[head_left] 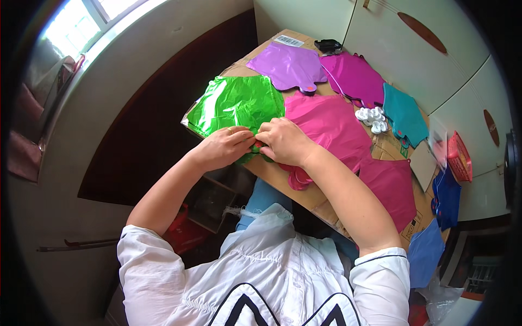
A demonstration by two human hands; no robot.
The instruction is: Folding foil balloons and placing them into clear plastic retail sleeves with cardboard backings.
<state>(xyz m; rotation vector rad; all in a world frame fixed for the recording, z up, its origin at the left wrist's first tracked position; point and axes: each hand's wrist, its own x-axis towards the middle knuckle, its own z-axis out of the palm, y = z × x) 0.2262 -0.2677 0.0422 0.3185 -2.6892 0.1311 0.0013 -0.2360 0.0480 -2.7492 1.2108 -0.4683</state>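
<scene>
A shiny green foil balloon [231, 106], flat and uninflated by its look, lies at the left end of the cardboard-topped table. At its near edge, my left hand [228, 142] and my right hand [285, 140] meet with fingertips closed on its tab. A small red spot [258, 144] shows between the fingers; the rest of the pinched part is hidden. Just right of the green foil, a pink foil piece [331, 125] is spread out, and my right forearm passes over it. A darker pink piece [389, 187] lies beyond that forearm.
Purple [285, 65], magenta [356, 76] and teal [403, 114] flat pieces lie along the far side. White rolls [372, 119] sit near the teal one. A red basket [459, 157] and blue pieces [427, 254] are at the right. White cabinets [418, 60] stand behind.
</scene>
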